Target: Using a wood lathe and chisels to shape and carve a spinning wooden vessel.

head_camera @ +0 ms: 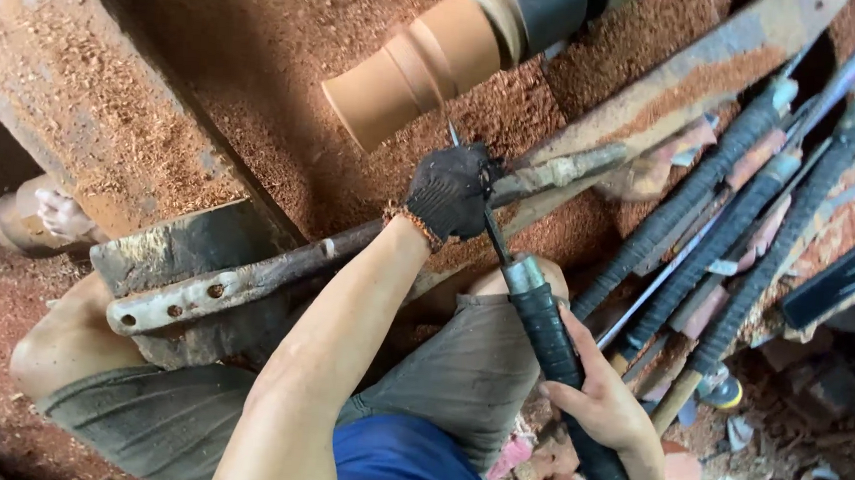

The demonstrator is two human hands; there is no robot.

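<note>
A reddish-brown turned wooden piece (414,69) sits on a lathe at the top, held by a dark chuck (549,8). My left hand (451,192), in a black glove, pins the steel shaft of a long turning chisel (493,233) against the metal tool rest bar (275,274). The chisel's tip points up at the wood's lower edge. My right hand (602,398), bare, is closed around the chisel's black wrapped handle (564,365) near my knee.
Several more long chisels with black wrapped handles (741,207) lie on a rack at the right. Red sawdust (260,48) covers the lathe bed and floor. A rusty metal beam (58,74) runs down the left. My bare foot (58,214) rests at the left.
</note>
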